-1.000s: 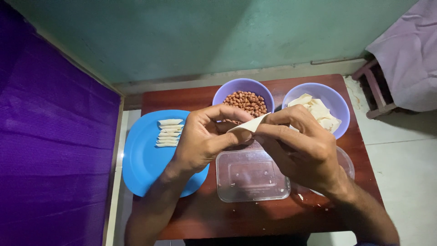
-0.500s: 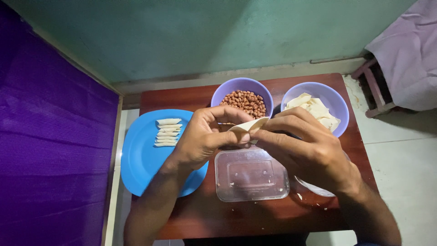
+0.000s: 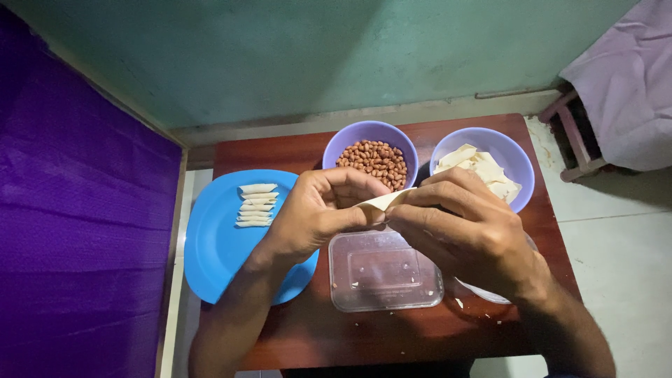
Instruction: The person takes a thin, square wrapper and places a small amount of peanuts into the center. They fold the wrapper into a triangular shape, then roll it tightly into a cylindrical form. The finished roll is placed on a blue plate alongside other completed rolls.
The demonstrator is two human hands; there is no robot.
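Your left hand (image 3: 318,213) and right hand (image 3: 465,231) both pinch a pale wrapper (image 3: 381,201) above the clear tub (image 3: 385,269) on the counter (image 3: 280,150), its long axis running left-right, tip tilted up-right. Since a second ago, hands barely shifted; fingers curl inward, palms facing.

A brown wooden table (image 3: 294,150) fills the middle of the frame. On it sit a blue plate (image 3: 210,245), two purple bowls (image 3: 364,133) and a clear box (image 3: 385,273).
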